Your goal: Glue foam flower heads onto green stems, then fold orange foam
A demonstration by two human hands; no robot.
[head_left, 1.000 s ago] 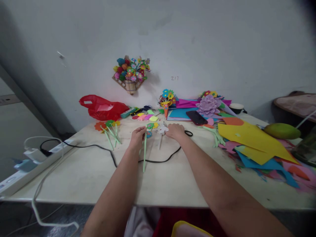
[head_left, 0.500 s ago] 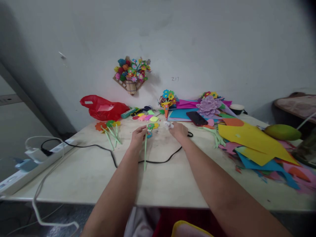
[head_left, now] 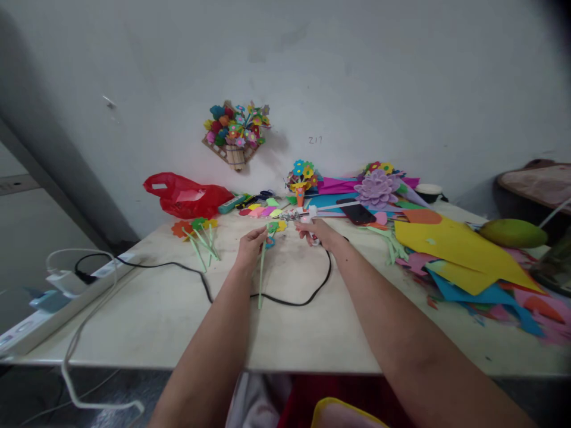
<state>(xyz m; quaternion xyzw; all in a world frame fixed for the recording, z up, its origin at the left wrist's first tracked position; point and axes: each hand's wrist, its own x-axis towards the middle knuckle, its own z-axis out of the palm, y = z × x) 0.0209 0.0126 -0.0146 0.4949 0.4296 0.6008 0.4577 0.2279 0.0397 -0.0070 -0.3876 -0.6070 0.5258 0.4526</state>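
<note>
Left hand (head_left: 252, 244) pinches a green stem (head_left: 262, 273); right hand (head_left: 322, 233) clasps a glue gun (head_left: 313, 211) nearby.

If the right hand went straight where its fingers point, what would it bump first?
Probably the yellow flower by the left hand, though depth is unclear, so the right hand might pass over it.

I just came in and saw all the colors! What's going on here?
A person's left hand holds a pale green stem, its lower end pointing toward them. The right hand holds what looks like a white glue gun. The two hands are apart. More stems and bright flowers lie to the left, with colored sheets piled on the right.
</note>
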